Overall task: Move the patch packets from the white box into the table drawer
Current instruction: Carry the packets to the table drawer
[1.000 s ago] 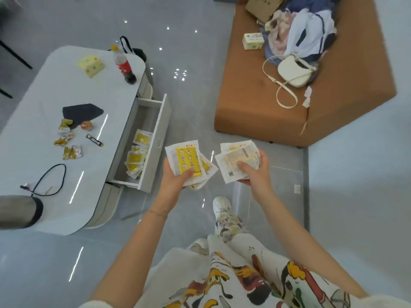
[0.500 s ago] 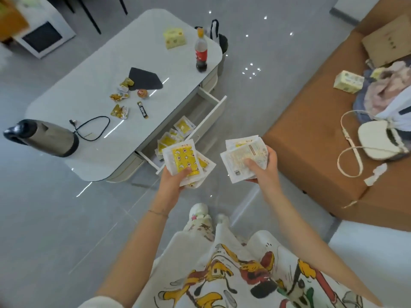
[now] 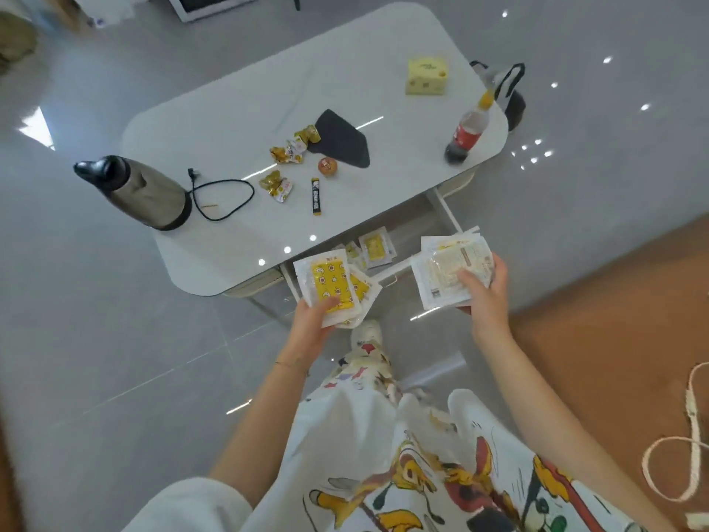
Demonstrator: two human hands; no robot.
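Note:
My left hand (image 3: 312,324) grips a fanned stack of patch packets (image 3: 330,286), white with yellow star-printed fronts. My right hand (image 3: 485,297) holds a second stack of patch packets (image 3: 449,270), turned so their printed white backs face up. Both stacks hover over the front of the open table drawer (image 3: 445,211), which sticks out from under the white table (image 3: 238,120). Several more yellow packets (image 3: 374,247) lie inside the drawer, partly hidden by the held stacks. The white box is not in view.
On the table stand a steel kettle (image 3: 142,193) with its black cord (image 3: 226,197), a cola bottle (image 3: 470,128), a yellow cheese-shaped box (image 3: 426,76), a dark cloth (image 3: 341,140) and candy wrappers (image 3: 287,151). An orange sofa (image 3: 621,320) lies at right.
The view has swung so the table now lies straight ahead and the sofa has slid off to the right. Both hands keep their stacks and now hover over the drawer's front.

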